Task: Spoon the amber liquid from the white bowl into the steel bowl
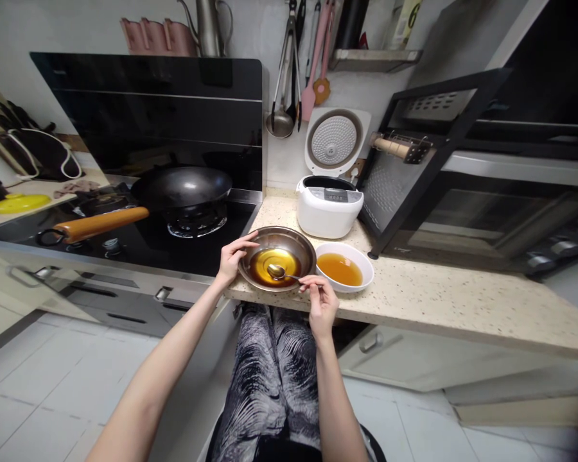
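Note:
A metal bowl (pixel 296 240) with amber liquid (pixel 264 269) in it stands at the front edge of the counter. My left hand (pixel 232 258) grips its left rim, fingers over the edge and closed on it. Between the fingers of my right hand (pixel 322 301) is the handle of a metal spoon (pixel 276 271). The spoon's head is over the liquid inside the bowl; whether it dips in, I cannot tell. Just right of the metal bowl, close against it, sits a white bowl (pixel 366 273) of orange-brown liquid.
Behind the bowls a white rice cooker (pixel 330 212) has its lid up. A black wok (pixel 183 186) rests on the stove at left, its wooden handle (pixel 103 224) pointing toward the front. An oven (pixel 486 224) on a black rack borders the counter at right.

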Motion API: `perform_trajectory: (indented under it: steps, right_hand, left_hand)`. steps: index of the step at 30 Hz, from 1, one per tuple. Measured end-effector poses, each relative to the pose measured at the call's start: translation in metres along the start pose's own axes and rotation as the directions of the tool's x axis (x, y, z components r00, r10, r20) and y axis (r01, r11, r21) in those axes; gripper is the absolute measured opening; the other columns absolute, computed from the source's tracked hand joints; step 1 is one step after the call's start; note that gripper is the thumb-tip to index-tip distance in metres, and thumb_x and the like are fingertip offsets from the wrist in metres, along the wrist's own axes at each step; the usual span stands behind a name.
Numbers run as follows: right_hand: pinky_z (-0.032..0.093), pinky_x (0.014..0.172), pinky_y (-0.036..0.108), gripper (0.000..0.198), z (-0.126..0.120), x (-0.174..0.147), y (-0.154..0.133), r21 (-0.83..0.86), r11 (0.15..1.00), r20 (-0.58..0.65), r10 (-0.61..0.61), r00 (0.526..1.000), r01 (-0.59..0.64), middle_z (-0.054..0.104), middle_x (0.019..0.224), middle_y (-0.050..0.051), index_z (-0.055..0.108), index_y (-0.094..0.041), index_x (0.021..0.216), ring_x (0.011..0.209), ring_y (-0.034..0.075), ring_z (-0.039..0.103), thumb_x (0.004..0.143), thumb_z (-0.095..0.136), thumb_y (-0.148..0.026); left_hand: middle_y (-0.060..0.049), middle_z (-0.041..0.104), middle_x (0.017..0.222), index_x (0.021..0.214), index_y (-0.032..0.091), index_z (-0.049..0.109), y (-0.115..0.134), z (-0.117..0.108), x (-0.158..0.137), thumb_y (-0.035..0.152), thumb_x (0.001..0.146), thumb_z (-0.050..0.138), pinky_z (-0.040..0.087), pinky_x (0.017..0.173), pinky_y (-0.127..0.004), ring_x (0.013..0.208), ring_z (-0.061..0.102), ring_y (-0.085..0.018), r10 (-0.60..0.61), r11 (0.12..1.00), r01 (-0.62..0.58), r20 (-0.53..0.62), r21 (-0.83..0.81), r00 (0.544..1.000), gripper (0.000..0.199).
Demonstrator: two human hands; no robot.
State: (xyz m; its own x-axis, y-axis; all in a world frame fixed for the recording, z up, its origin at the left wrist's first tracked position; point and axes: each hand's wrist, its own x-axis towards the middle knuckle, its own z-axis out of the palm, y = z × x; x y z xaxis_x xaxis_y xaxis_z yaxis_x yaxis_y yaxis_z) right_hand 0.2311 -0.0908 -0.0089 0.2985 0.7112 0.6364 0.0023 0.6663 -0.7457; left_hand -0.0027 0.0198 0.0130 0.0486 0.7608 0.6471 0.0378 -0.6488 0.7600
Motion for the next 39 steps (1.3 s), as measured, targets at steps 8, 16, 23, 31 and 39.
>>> perform_trajectory:
  steps: [8, 16, 23, 31, 39]
  right_hand:
    - [0.055, 0.068, 0.029, 0.02, -0.001, -0.001, 0.0, -0.038, 0.999, -0.101, -0.043, 0.994, 0.039, 0.072, 0.089, 0.003, 0.066, -0.02, 0.088, 0.071, 0.014, 0.065, 0.102, 0.055, -0.029]
    - [0.056, 0.068, 0.031, 0.019, -0.003, 0.0, -0.01, -0.101, 0.99, -0.172, -0.11, 0.979, 0.094, 0.07, 0.087, 0.004, 0.064, -0.02, 0.089, 0.071, 0.015, 0.065, 0.103, 0.054, -0.03]
    - [0.056, 0.069, 0.03, 0.017, -0.007, 0.005, -0.021, -0.126, 0.981, -0.244, -0.172, 0.954, 0.145, 0.07, 0.086, 0.003, 0.064, -0.021, 0.09, 0.074, 0.015, 0.065, 0.102, 0.056, -0.028]
    - [0.056, 0.068, 0.03, 0.017, -0.018, 0.011, -0.025, -0.173, 0.971, -0.385, -0.222, 0.896, 0.167, 0.068, 0.086, 0.002, 0.063, -0.02, 0.089, 0.072, 0.014, 0.065, 0.101, 0.058, -0.03]
    - [0.056, 0.07, 0.03, 0.017, -0.03, 0.014, -0.022, -0.273, 0.951, -0.448, -0.258, 0.856, 0.144, 0.067, 0.089, 0.003, 0.065, -0.019, 0.092, 0.075, 0.014, 0.065, 0.102, 0.057, -0.031]
  left_hand:
    - [-0.006, 0.074, 0.132, 0.092, 0.02, 0.085, -0.001, 0.0, 0.0, 0.016, 0.071, 0.052, 0.044, 0.121, -0.049, 0.133, 0.065, -0.032, -0.023, 1.0, 0.023, 0.002, -0.009, 1.0, 0.04]
    - [-0.007, 0.074, 0.132, 0.092, 0.02, 0.085, -0.004, -0.001, 0.002, 0.018, 0.071, 0.052, 0.043, 0.122, -0.052, 0.133, 0.064, -0.034, -0.031, 0.999, 0.031, 0.024, -0.011, 0.999, 0.039]
    - [-0.006, 0.073, 0.134, 0.094, 0.021, 0.085, -0.004, -0.001, 0.001, 0.016, 0.071, 0.051, 0.041, 0.123, -0.052, 0.135, 0.062, -0.033, -0.049, 0.999, 0.049, 0.035, -0.01, 0.998, 0.041]
    - [-0.006, 0.073, 0.133, 0.092, 0.022, 0.085, -0.004, -0.001, 0.001, 0.017, 0.07, 0.053, 0.043, 0.121, -0.053, 0.134, 0.063, -0.034, -0.054, 0.999, 0.054, 0.027, -0.008, 0.998, 0.04]
    - [-0.006, 0.074, 0.132, 0.092, 0.021, 0.085, -0.004, -0.001, 0.001, 0.017, 0.07, 0.053, 0.042, 0.122, -0.054, 0.134, 0.063, -0.034, -0.053, 0.999, 0.053, 0.028, -0.006, 0.998, 0.039]
